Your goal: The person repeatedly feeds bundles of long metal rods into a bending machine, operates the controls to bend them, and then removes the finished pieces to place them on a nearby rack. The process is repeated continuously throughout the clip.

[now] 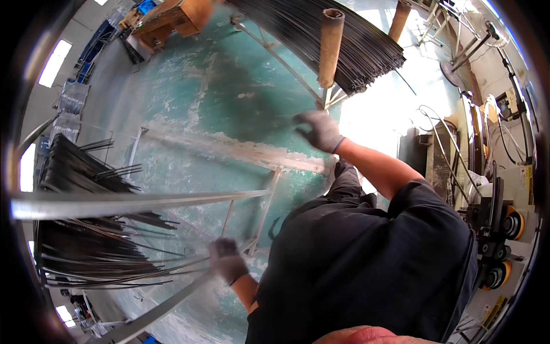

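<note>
Dark-shirted torso (pixel 366 258) lower right, right grip (pixel 321 131) loosely spread, left grip (pixel 229 262) blurred, closure unclear, slender black rods (pixel 97 249) lower left, pointing rightward.

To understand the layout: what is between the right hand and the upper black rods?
In the head view, a brown post and part of the metal rack show between the right hand and the black rods.

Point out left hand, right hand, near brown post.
left hand (pixel 229 262): head view, middle of the gloved hand, blurred.
right hand (pixel 322 130): head view, middle of the gloved hand.
near brown post (pixel 331 49): head view, middle of its shaft.
</note>
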Demonstrator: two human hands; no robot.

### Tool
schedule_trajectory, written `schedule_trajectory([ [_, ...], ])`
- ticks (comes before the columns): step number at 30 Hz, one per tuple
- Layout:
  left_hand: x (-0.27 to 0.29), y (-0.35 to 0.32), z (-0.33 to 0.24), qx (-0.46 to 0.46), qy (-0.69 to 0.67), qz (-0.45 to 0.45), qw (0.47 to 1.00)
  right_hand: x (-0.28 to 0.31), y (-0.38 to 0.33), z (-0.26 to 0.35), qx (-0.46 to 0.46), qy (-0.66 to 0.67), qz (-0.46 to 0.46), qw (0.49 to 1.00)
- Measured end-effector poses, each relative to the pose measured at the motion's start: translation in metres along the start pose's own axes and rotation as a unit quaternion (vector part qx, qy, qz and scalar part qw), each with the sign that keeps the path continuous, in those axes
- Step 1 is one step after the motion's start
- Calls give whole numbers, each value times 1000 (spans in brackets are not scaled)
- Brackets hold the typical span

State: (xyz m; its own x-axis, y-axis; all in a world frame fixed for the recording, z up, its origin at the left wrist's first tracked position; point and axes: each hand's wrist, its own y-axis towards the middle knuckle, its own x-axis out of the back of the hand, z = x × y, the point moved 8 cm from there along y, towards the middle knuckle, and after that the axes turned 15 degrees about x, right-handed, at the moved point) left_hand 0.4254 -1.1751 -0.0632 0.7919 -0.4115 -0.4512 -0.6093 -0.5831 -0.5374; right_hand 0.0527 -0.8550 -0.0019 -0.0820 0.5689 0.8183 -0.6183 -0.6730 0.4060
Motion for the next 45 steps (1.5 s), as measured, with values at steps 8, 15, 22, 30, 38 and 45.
schedule_trajectory([
  [8,-343,57,29,-137,277,48,950,138,-293,-410,-676,-161,-171,698],
  [15,-662,99,106,-208,458,158,850,121,-375,-613,-757,15,-242,607],
  [22,-856,155,200,-298,511,188,784,140,-155,-632,-588,-113,-102,794],
  [30,-894,160,240,-397,609,146,671,135,-45,-722,-515,-180,51,837],
  [38,-904,162,242,-382,594,128,696,118,-46,-742,-450,-174,104,870],
  [45,-898,164,237,-421,586,107,684,140,-27,-766,-399,-46,218,889],
])
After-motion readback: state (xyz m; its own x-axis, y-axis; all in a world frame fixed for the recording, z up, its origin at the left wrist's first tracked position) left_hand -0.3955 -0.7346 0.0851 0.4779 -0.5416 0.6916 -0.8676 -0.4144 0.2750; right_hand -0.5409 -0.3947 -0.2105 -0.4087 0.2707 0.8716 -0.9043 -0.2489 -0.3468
